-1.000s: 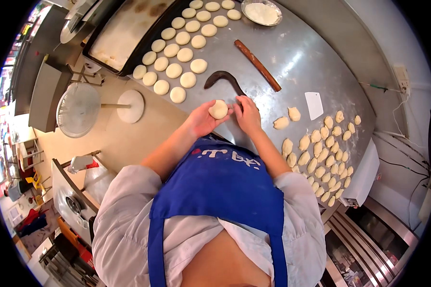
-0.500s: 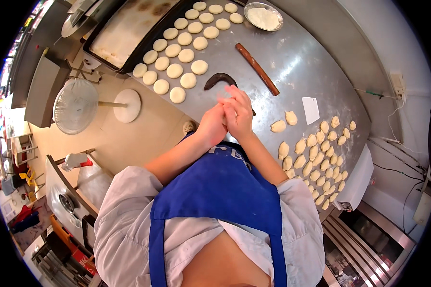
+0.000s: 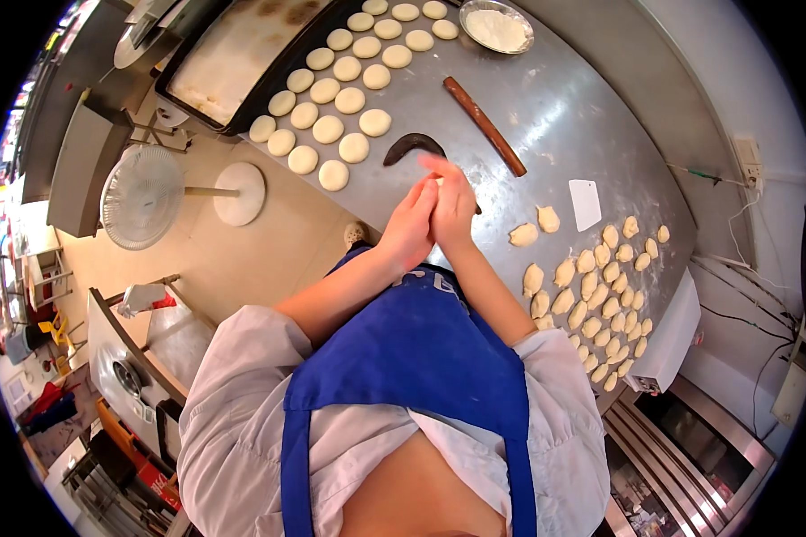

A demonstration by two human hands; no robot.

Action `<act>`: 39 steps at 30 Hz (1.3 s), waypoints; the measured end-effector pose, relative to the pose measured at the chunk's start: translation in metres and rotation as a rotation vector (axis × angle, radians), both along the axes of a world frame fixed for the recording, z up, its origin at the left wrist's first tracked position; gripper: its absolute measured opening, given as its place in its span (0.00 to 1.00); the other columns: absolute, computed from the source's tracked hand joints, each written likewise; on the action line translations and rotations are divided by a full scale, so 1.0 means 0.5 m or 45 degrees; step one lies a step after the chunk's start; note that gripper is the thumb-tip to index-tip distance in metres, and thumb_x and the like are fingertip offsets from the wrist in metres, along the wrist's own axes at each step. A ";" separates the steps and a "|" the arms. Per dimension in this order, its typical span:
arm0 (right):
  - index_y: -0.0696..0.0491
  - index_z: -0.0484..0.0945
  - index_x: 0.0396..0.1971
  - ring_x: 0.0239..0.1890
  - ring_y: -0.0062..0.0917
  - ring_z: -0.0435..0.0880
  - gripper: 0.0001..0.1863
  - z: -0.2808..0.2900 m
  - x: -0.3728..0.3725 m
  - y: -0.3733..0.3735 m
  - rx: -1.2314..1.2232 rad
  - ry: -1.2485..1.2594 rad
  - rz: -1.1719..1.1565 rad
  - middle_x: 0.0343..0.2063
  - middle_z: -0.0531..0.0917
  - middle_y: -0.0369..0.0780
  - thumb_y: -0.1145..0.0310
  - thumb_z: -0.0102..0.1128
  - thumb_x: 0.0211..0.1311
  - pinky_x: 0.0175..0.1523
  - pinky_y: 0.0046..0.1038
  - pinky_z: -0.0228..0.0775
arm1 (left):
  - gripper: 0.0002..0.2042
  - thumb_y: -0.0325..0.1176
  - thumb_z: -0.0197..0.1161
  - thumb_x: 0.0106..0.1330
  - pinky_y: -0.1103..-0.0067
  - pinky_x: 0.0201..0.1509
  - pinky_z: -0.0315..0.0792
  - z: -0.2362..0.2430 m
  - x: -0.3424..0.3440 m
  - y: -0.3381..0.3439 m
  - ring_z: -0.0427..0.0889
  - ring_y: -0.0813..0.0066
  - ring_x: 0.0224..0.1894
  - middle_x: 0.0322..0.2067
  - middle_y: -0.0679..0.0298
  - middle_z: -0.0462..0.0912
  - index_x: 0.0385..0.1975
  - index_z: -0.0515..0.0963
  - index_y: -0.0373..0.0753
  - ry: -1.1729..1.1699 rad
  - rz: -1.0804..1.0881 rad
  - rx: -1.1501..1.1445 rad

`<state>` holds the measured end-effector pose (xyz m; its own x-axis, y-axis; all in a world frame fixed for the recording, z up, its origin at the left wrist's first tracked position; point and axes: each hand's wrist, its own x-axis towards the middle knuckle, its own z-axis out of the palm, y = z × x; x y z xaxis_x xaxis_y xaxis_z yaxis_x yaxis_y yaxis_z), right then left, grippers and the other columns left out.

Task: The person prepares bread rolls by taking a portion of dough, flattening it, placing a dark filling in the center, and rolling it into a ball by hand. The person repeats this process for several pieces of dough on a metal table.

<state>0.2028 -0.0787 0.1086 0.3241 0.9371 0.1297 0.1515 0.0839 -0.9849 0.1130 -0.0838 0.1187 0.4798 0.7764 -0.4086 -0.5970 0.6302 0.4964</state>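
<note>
My left hand [image 3: 409,224] and my right hand [image 3: 454,210] are cupped and pressed together above the near edge of the steel table, the right fingers smeared by motion. Whatever lies between the palms is mostly hidden; only a small pale bit shows at the top. Just beyond them a dark brown, curved, rope-like piece [image 3: 409,146] rests on the table, partly covered by my fingers. Flattened round dough discs [image 3: 328,130] lie in rows to the left. On the right are many small, uneven dough pieces [image 3: 589,286].
A wooden rolling pin [image 3: 484,126] and a white scraper [image 3: 586,205] lie on the steel table [image 3: 546,116]. At the far edge stands a metal bowl [image 3: 521,46] of white flour. A dark-rimmed baking tray [image 3: 233,67] is at far left, a standing fan [image 3: 141,197] beyond the table's left edge.
My joined hands have shifted slightly to the right and turned against each other, the fingers now more upright. The dough pieces and tools stay where they were.
</note>
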 end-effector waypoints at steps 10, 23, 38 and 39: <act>0.58 0.78 0.44 0.50 0.41 0.77 0.15 -0.047 -0.036 -0.002 0.371 -0.692 0.129 0.43 0.81 0.46 0.70 0.49 0.61 0.57 0.41 0.63 | 0.24 0.54 0.40 0.73 0.70 0.59 0.69 -0.037 -0.048 0.012 0.74 0.69 0.55 0.53 0.60 0.74 0.54 0.67 0.41 0.034 0.056 -0.334; 0.52 0.79 0.39 0.41 0.38 0.78 0.16 -0.160 0.009 -0.023 -0.320 -0.307 0.694 0.36 0.81 0.45 0.63 0.40 0.67 0.45 0.36 0.71 | 0.19 0.40 0.57 0.68 0.73 0.56 0.70 -0.119 -0.138 -0.007 0.75 0.69 0.53 0.50 0.63 0.76 0.54 0.69 0.37 0.124 -0.495 -0.366; 0.54 0.77 0.37 0.39 0.34 0.78 0.07 -0.244 0.138 -0.023 -0.065 -0.436 -0.008 0.39 0.81 0.44 0.69 0.54 0.62 0.45 0.34 0.71 | 0.09 0.35 0.55 0.70 0.69 0.55 0.74 -0.195 -0.172 -0.003 0.78 0.65 0.46 0.40 0.61 0.77 0.43 0.73 0.36 0.001 0.122 -0.415; 0.54 0.77 0.33 0.34 0.32 0.79 0.08 -0.232 0.145 -0.017 -0.269 0.362 0.060 0.34 0.81 0.43 0.66 0.52 0.62 0.39 0.32 0.71 | 0.09 0.34 0.55 0.69 0.68 0.54 0.74 -0.189 -0.173 0.005 0.78 0.65 0.45 0.40 0.61 0.77 0.42 0.72 0.36 -0.006 0.153 -0.502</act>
<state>0.2755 -0.0871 -0.0076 0.2752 0.9483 -0.1581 -0.1305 -0.1261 -0.9834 0.0267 -0.0814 0.0243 0.3978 0.6112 -0.6842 -0.6798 0.6972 0.2275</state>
